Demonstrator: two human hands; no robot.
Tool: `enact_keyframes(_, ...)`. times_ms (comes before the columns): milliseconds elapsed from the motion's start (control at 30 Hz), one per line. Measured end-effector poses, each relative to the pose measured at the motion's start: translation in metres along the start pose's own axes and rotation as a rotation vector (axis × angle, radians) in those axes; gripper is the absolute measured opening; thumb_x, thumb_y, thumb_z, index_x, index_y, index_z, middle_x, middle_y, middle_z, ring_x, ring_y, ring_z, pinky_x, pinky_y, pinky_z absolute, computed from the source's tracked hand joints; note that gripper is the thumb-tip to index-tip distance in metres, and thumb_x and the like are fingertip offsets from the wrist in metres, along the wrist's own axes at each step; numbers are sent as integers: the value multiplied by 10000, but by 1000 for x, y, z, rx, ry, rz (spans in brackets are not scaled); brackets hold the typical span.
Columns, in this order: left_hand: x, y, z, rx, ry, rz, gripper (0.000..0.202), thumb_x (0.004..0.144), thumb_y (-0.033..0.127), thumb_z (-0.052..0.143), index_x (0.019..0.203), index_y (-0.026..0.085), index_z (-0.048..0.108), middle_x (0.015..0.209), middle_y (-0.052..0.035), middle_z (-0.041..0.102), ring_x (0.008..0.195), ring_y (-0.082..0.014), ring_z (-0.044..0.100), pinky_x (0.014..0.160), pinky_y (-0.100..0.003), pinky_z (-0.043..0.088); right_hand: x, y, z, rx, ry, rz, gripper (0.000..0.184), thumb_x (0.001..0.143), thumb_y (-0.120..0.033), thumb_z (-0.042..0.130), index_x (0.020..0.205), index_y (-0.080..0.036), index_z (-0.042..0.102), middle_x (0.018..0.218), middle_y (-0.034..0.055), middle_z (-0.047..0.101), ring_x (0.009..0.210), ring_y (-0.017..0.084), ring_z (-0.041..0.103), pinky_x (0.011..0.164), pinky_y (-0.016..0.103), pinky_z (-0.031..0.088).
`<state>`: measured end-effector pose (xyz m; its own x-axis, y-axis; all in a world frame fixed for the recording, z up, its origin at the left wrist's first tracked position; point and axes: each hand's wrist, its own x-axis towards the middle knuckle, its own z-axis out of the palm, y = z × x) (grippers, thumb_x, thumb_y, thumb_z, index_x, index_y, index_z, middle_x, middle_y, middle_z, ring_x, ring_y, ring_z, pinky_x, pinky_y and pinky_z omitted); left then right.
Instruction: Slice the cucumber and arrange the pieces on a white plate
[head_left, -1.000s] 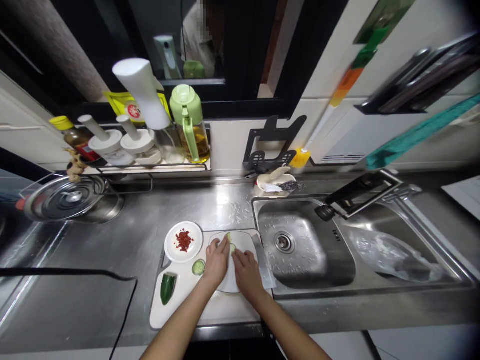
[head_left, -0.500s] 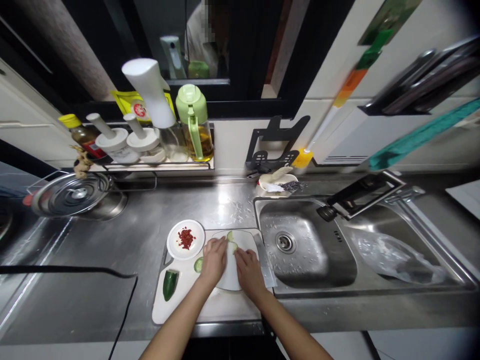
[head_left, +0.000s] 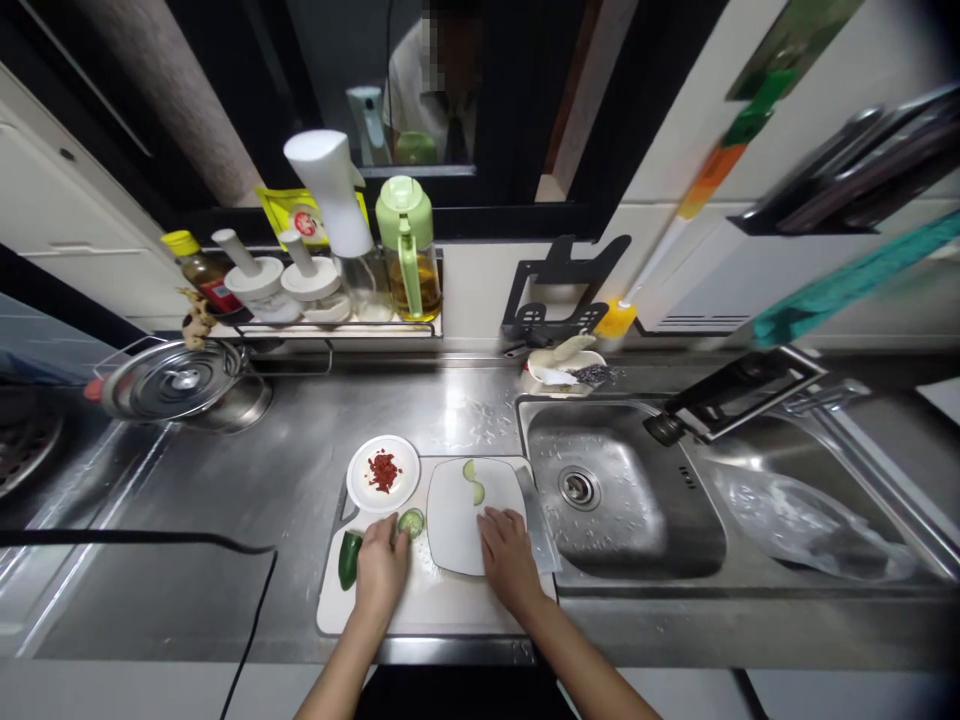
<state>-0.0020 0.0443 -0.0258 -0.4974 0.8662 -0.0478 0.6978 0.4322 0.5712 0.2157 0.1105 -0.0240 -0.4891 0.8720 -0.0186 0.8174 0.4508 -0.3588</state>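
While the right hand (head_left: 511, 558) rests on the near right corner of the white plate (head_left: 454, 535), grip released, the left hand (head_left: 381, 568) is at the cucumber slices (head_left: 412, 520); can't tell if its grip has any. Cucumber chunk (head_left: 349, 560) just beside it, near the left edge of the cutting board (head_left: 450, 614). Two pale pieces (head_left: 478, 493) near the plate's far edge. Board at the tabletop's (head_left: 202, 530) near edge, red bits (head_left: 383, 471) in a round dish (head_left: 409, 491) over its far left corner.
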Motion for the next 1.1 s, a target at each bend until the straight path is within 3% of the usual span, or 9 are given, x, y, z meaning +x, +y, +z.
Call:
enact_keyframes(267, 0, 6, -2, -49, -49, -68, 296, 785, 261, 459, 973, 148, 658, 914, -101, 676, 880, -227, 615, 816, -331, 449, -8, -8, -3, -8, -8, 1, 372, 852, -107, 422, 1160, -204, 607, 1244, 106, 554, 1155, 281, 416, 853, 412, 432)
enact_keyframes(633, 3, 13, -10, -112, -50, -179, 138, 753, 281, 486, 744, 199, 597, 659, -7, 627, 620, -163, 578, 640, -255, 400, -12, -15, -7, 58, 29, -25, 352, 840, -97, 432, 1116, -213, 616, 1181, 102, 577, 1116, 265, 439, 856, 410, 439)
enact_keyframes(900, 6, 8, -13, -165, -67, -233, 242, 759, 252, 487, 932, 223, 654, 670, -2, 667, 621, -154, 605, 644, -241, 405, -6, -23, -8, 122, 44, -52, 323, 824, -88, 443, 1062, -201, 630, 1099, 100, 598, 1079, 255, 457, 855, 396, 440)
enact_keyframes(1100, 8, 9, -10, -150, -58, -158, 204, 745, 244, 483, 848, 195, 652, 731, -22, 654, 670, -158, 586, 680, -254, 408, -9, -25, -7, 119, 23, -45, 305, 828, -97, 453, 1054, -196, 633, 1096, 91, 599, 1085, 253, 451, 855, 387, 443)
